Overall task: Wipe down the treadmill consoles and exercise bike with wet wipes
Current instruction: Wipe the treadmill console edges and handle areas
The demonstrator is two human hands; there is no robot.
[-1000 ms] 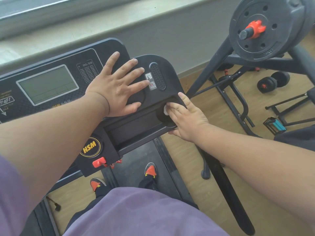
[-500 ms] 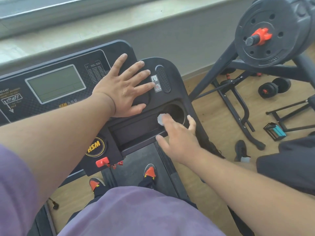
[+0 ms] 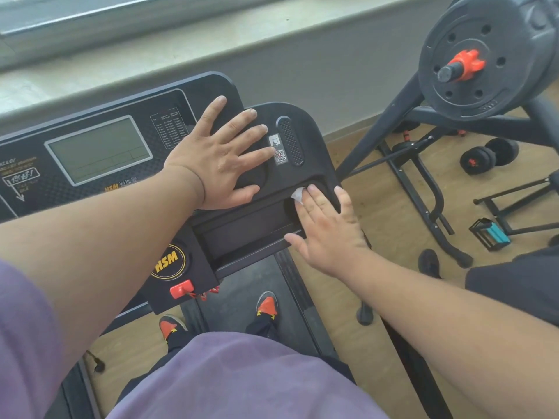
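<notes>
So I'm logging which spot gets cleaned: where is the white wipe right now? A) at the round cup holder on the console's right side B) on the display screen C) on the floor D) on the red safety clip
A: the right hand presses the wipe at the cup holder with straight fingers.

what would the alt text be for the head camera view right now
Seen from above, a person's right hand presses a white wet wipe into the cup holder recess of a black treadmill console, while the left hand lies flat on the console beside the grey display. A barbell weight plate stands at right.
</notes>
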